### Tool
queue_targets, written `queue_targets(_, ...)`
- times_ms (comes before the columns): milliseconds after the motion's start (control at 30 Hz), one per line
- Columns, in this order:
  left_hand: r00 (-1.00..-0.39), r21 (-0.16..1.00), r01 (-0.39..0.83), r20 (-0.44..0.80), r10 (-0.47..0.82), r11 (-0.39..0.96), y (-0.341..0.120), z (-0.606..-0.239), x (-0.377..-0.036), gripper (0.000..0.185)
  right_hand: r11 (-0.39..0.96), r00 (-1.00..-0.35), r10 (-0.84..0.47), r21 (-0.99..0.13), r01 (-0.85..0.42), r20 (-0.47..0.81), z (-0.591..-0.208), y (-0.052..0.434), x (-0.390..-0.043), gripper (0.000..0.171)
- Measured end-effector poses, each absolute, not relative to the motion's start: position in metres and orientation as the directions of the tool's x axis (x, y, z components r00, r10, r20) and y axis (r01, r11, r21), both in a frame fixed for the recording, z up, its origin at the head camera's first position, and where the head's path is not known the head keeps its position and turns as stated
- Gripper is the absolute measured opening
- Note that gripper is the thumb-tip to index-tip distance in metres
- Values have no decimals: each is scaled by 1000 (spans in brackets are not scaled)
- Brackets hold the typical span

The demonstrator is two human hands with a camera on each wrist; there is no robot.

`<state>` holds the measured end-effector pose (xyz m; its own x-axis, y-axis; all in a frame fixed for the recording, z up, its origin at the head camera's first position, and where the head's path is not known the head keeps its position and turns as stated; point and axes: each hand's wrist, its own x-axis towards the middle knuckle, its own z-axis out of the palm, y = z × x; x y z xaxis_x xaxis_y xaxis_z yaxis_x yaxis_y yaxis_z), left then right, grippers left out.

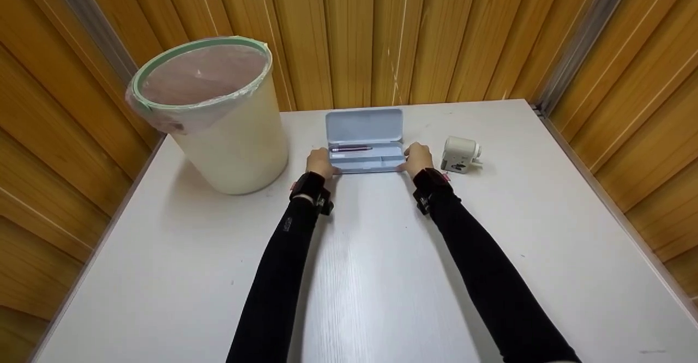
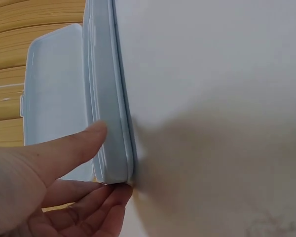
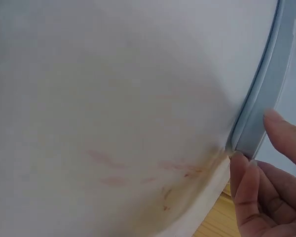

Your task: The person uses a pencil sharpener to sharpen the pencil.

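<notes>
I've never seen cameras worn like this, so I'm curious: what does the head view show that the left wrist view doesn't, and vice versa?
Only the head view: a lined bin, a small white device, the right hand, and a pen inside the pale blue case.

Only the left wrist view: a small tab on the lid's edge, and the fingers curled at the case's end.

Both: the left hand holding the open case, the white table and wood-look wall.
</notes>
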<state>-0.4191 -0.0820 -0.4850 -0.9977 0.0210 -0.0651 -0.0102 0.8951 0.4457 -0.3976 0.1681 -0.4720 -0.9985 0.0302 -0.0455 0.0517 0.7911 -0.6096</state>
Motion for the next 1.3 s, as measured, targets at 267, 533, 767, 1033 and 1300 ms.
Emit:
queue_targets(267, -998, 422, 51, 46, 35, 905, -83, -475, -393, 43, 827, -1000, -9, -563, 1, -15, -472, 167, -398, 43)
queue_targets(533, -998, 393, 57, -5, 64, 918, -87, -474, -391, 54, 828, -999, -45, -559, -45, 14, -473, 170, -392, 40)
queue_targets(767, -997, 396, 69, -4, 77, 916, -90, -469, -375, 55, 832, -997, -76, -551, -67, 7, -469, 168, -380, 40)
queue_targets(1033, -993, 400, 114, 17, 117, 909, -92, -468, -358, 47, 842, -995, -98, -531, -99, 30, -470, 168, -365, 34)
queue_targets(1300, -986, 382, 169, 60, 158, 908, -96, -469, -334, 43, 865, -992, -128, -486, -121, 19, -465, 164, -340, 34)
